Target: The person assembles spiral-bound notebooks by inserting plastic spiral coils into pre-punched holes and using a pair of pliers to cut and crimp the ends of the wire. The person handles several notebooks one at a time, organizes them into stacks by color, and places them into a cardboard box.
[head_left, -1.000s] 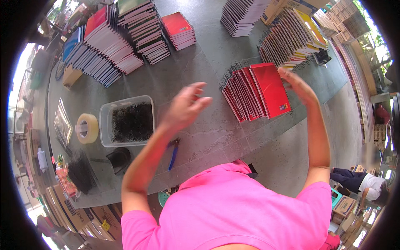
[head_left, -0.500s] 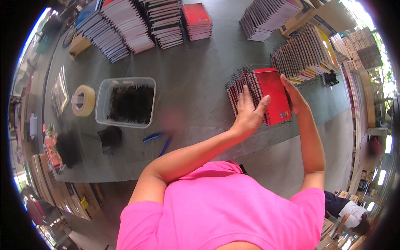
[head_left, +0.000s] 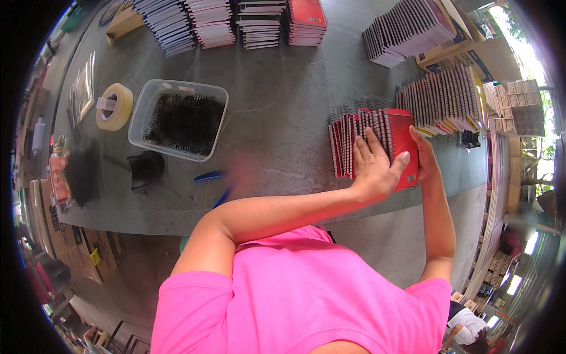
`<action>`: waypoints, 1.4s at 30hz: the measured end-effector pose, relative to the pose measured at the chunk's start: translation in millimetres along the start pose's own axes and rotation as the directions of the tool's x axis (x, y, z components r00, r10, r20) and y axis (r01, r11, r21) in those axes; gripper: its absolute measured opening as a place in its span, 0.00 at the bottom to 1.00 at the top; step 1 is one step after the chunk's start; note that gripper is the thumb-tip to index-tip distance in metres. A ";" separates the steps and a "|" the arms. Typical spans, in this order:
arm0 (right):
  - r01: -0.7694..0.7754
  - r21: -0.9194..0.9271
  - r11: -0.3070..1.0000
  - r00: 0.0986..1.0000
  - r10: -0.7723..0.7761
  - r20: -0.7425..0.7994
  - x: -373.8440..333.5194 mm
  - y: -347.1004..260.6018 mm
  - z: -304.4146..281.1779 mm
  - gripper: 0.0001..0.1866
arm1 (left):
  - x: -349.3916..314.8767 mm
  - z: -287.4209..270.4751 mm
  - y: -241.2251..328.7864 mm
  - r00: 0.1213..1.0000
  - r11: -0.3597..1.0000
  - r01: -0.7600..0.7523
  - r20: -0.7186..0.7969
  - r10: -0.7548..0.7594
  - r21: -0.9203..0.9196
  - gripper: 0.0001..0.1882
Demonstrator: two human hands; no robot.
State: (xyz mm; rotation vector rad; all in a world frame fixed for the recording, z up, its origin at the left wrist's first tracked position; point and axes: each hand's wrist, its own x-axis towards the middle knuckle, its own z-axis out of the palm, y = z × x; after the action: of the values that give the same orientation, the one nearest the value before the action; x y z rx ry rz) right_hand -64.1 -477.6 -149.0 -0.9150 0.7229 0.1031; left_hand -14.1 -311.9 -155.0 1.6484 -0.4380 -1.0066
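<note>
Nearest in view, a pink shirt [head_left: 312, 295] can be seen, with a blue-handled tool [head_left: 209, 176] left on the grey table [head_left: 289, 130] just past the arm. The batch of red spiral notebooks [head_left: 405, 127] is set near the table's right edge. Its coil side is covered by the left hand [head_left: 374, 174], fingers spread open, thumb laid over the top cover. The far side gets backed up by the right hand [head_left: 428, 162]; how those fingers are bent can't really be told, they're partly hidden. A clear tub [head_left: 147, 97] is filled with black coils [head_left: 186, 125] off to the left. Further back, more notebook stacks [head_left: 262, 26] are lined up.
</note>
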 end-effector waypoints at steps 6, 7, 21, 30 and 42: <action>0.005 -0.056 0.998 0.995 -0.010 -0.099 -9.4 -3.6 6.2 0.23 | -4.7 0.4 4.9 0.994 0.994 -0.027 0.109 0.016 0.104 0.52; -0.001 -0.065 0.998 0.995 -0.005 -0.097 -9.8 -3.9 4.3 0.24 | -6.1 -0.8 6.2 0.992 0.996 -0.024 0.123 0.013 0.090 0.52; 0.109 0.004 0.994 0.990 -0.108 -0.091 -27.3 2.1 17.3 0.29 | -3.9 -1.3 -1.9 0.989 0.989 -0.145 0.037 0.144 0.014 0.51; 0.318 0.194 0.928 0.941 -0.334 0.059 -34.1 21.1 64.5 0.30 | -29.7 -86.0 10.0 0.905 0.833 -0.423 0.134 0.403 0.356 0.57; 0.189 0.173 0.967 0.981 -0.194 0.011 3.5 130.6 123.4 0.28 | -32.0 -151.4 -71.5 0.988 0.815 0.101 0.156 -0.013 -0.571 0.53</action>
State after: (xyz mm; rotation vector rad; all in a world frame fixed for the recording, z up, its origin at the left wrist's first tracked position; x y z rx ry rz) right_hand -45.5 -304.2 -192.1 -0.8122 0.6041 -0.1162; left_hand 73.0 -173.4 -202.8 1.0438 -0.1464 -1.1700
